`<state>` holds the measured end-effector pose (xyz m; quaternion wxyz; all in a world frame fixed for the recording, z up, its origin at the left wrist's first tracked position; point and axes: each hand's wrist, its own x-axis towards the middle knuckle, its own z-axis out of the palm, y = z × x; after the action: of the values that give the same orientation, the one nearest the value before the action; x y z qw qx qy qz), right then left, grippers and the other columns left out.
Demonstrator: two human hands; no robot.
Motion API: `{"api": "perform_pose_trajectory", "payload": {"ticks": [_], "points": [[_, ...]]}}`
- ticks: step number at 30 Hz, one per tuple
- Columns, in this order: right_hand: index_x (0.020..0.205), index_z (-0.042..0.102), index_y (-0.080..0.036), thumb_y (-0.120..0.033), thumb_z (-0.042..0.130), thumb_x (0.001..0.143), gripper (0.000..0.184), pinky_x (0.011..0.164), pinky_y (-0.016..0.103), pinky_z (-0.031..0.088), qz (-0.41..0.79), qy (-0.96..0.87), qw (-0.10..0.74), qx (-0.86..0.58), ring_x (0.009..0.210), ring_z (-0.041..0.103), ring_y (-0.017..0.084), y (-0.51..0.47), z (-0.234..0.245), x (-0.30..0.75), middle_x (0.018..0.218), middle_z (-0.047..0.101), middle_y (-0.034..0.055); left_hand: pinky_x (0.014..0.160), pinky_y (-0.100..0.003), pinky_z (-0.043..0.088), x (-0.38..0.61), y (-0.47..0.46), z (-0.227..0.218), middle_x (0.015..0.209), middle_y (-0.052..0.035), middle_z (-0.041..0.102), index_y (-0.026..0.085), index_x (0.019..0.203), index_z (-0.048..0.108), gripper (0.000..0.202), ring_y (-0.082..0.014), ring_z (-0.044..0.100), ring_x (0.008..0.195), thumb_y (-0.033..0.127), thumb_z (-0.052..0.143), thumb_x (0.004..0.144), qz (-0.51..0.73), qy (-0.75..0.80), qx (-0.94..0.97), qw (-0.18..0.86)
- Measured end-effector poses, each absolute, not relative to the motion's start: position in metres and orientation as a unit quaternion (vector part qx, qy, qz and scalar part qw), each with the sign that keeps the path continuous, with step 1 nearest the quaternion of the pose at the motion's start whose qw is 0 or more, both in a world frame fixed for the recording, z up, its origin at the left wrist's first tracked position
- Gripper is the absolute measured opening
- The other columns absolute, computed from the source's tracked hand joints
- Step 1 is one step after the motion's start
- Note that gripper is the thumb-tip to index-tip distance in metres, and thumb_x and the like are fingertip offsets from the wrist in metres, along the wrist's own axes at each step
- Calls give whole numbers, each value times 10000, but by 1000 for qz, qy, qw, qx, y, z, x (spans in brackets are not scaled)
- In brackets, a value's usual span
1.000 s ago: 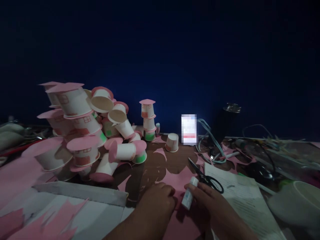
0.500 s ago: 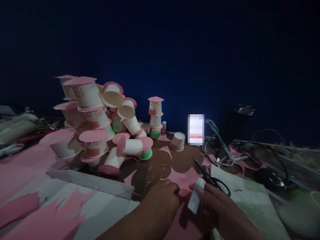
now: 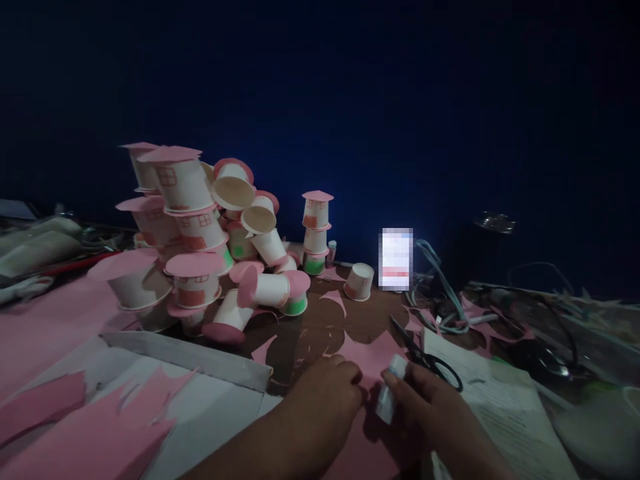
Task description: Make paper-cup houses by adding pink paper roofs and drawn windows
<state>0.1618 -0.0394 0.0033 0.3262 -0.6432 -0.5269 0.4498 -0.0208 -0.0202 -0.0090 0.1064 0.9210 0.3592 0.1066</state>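
In the middle foreground my left hand (image 3: 327, 403) is closed, its knuckles up and fingers curled over the pink paper (image 3: 374, 353); whatever lies under the fingers is hidden. Just to its right, my right hand (image 3: 425, 407) grips a white and blue glue stick (image 3: 391, 393) between thumb and fingers, held tilted above the paper. Black-handled scissors (image 3: 425, 355) lie right behind that hand. A single white paper cup (image 3: 359, 282) rests upside down farther back.
Cups with pink paper discs form a tall pile (image 3: 193, 230) at left, beside a slim cup tower (image 3: 316, 233). A shallow white box (image 3: 200, 383) holds pink scraps (image 3: 115, 427). A lit screen (image 3: 396, 260), cables (image 3: 445, 287) and a printed sheet (image 3: 505, 393) occupy the right.
The view has shifted slightly, so the cup pile appears a little farther right. My right thumb sits higher on the glue stick. My left hand stays closed over the paper.
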Motion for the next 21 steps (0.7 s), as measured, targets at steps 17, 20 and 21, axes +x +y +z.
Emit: {"api": "perform_pose_trajectory", "payload": {"ticks": [17, 20, 21], "points": [[1112, 609, -294, -203, 649, 717, 408, 662, 305, 351, 20, -853, 44, -520, 760, 601, 227, -45, -10, 185, 836, 666, 37, 717, -309, 417, -19, -19, -9, 856, -55, 636, 153, 795, 626, 157, -190, 549, 807, 202, 483, 839, 95, 356, 924, 98], [928, 653, -286, -189, 654, 700, 248, 630, 310, 272, 21, -845, 3, -535, 705, 575, 224, -44, -1, 175, 769, 657, 24, 703, -307, 414, -18, -20, -4, 849, -57, 637, 150, 799, 630, 162, -187, 544, 786, 199, 481, 840, 85, 355, 925, 102], [891, 655, -282, -216, 655, 706, 197, 627, 315, 257, 27, -841, -4, -541, 707, 570, 233, -43, 4, 171, 765, 658, 27, 700, -307, 412, -18, -20, -2, 849, -56, 637, 151, 796, 632, 169, -186, 542, 785, 202, 477, 843, 86, 357, 925, 102]]}}
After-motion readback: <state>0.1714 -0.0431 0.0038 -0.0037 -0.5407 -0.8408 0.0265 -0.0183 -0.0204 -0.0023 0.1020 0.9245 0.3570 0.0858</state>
